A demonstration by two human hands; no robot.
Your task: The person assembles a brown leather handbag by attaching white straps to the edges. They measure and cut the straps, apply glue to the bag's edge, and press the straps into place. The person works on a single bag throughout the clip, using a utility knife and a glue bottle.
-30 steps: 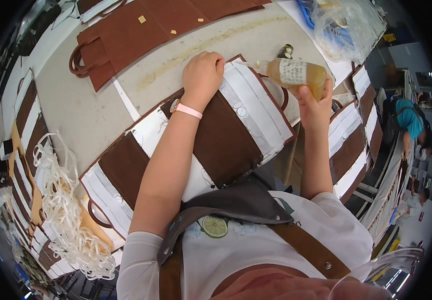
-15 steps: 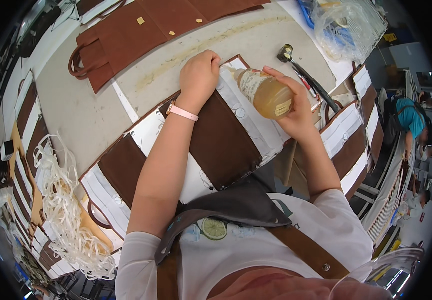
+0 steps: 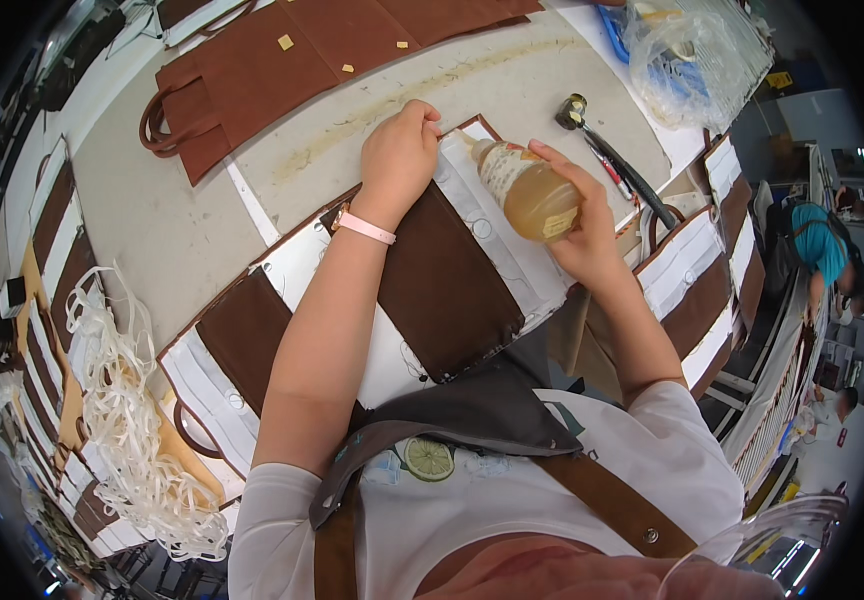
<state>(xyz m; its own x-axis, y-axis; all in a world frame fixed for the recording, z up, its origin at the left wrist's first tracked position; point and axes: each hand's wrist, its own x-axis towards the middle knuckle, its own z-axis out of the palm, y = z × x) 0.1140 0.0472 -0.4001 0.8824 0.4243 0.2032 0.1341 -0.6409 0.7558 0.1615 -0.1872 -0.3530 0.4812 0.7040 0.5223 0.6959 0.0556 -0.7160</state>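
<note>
My right hand (image 3: 584, 225) is wrapped round a clear squeeze bottle (image 3: 529, 198) of yellowish liquid. The bottle is tilted, its nozzle pointing to the upper left, at the far edge of a flat bag panel (image 3: 447, 280). This panel is dark brown with white backing strips and several round snaps or rings. My left hand (image 3: 399, 155), with a pink wristband, is closed at the panel's far edge, left of the nozzle. Its fingertips are pressed together; what they pinch, if anything, is too small to make out.
A reddish-brown bag piece (image 3: 282, 75) with a handle lies at the back. A black-handled hammer (image 3: 617, 155) rests right of the bottle. White tape strips (image 3: 137, 430) heap at the left. More bag panels (image 3: 692, 270) stack at the right, below a clear plastic bag (image 3: 687, 65).
The bottle and my right hand have shifted very slightly, down and to the left. My left hand stays almost where it was at the panel's edge.
</note>
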